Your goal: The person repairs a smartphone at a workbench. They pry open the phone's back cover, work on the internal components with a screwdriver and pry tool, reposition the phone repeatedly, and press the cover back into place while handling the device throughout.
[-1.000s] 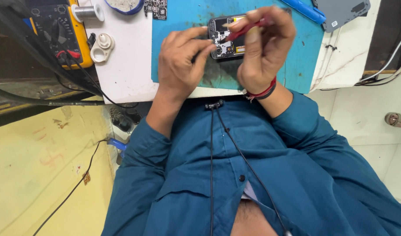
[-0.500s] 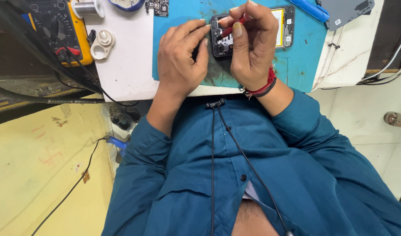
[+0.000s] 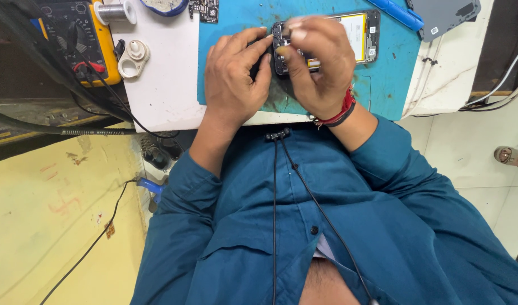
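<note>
My left hand [image 3: 233,73] steadies opened phone [image 3: 326,39] on blue mat [image 3: 383,79]; my right hand [image 3: 318,62] pinches fingertips together over its top end.

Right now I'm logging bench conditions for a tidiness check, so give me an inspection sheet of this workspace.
Surface: white bench with a stained blue mat.
Job's things: opened phone lying on the mat, yellow battery showing.
Clutter: yellow multimeter, solder spool, white knob part, small circuit board, blue tool, grey back cover.
Grippers: left hand and right hand both on the phone's left end; any tool hidden.
Cables: black leads from the multimeter; white wires at right.
Surroundings: tiled floor, a sandalled foot.
</note>
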